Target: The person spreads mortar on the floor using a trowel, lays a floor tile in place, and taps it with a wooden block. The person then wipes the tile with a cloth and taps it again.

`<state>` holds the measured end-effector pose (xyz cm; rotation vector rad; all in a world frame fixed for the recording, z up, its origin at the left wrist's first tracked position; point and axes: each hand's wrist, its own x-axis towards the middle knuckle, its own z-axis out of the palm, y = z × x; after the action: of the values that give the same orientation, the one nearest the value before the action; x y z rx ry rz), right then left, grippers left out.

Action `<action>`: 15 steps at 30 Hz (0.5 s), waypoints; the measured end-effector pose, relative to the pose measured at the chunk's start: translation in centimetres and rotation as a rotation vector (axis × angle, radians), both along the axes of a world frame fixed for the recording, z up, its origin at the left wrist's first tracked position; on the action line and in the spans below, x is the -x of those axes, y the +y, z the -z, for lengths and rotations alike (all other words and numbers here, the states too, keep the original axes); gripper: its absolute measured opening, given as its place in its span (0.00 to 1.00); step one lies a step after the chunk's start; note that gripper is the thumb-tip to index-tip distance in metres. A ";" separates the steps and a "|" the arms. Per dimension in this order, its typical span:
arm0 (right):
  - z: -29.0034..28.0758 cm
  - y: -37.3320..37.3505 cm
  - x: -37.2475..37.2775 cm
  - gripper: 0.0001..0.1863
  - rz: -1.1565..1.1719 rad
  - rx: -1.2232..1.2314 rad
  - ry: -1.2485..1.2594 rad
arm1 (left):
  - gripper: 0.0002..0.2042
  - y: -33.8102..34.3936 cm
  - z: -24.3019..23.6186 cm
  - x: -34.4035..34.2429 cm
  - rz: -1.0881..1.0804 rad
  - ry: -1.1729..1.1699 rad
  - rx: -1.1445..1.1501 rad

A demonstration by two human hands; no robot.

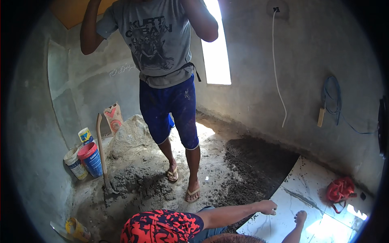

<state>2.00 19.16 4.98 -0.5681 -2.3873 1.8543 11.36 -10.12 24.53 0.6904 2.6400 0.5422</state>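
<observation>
Neither my left hand nor my right hand shows. Along the lower edge a crouching person in a red-and-black patterned shirt [162,227] leans to the right, the top of their head just showing. Their fist-like hand [267,207] is over the white marbled floor tiles [263,228]. A second hand [300,217], on a forearm rising from the lower edge, is close by and appears to be theirs too. Whether either holds anything I cannot make out. Dark, loose mortar [259,162] borders the tiles.
Ahead stands a person in a grey shirt [162,44], blue shorts and flip-flops. At left are a long-handled hoe [101,150], a blue-and-red bucket [91,160], a whitish bucket [75,164], a sand pile [131,135] and a yellow container [77,229]. A red bag [339,190] lies on the tiles.
</observation>
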 end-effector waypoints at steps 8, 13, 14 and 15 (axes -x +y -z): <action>-1.6 -2.6 0.2 0.13 -0.056 0.017 -0.029 | 0.22 1.6 -0.4 -1.4 0.000 0.010 0.012; -1.4 -3.0 0.3 0.16 -0.095 0.013 -0.015 | 0.22 2.7 -1.1 -2.6 0.036 -0.007 0.018; -1.2 -2.9 0.5 0.15 -0.103 0.001 -0.016 | 0.22 2.8 -1.2 -2.7 0.036 -0.009 0.020; -1.1 -2.9 0.6 0.14 -0.110 -0.012 -0.015 | 0.22 2.9 -1.2 -2.6 0.028 -0.018 0.005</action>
<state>1.36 16.23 6.06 -0.4599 -2.4849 1.8828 13.98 -7.20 25.69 0.7171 2.6100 0.5318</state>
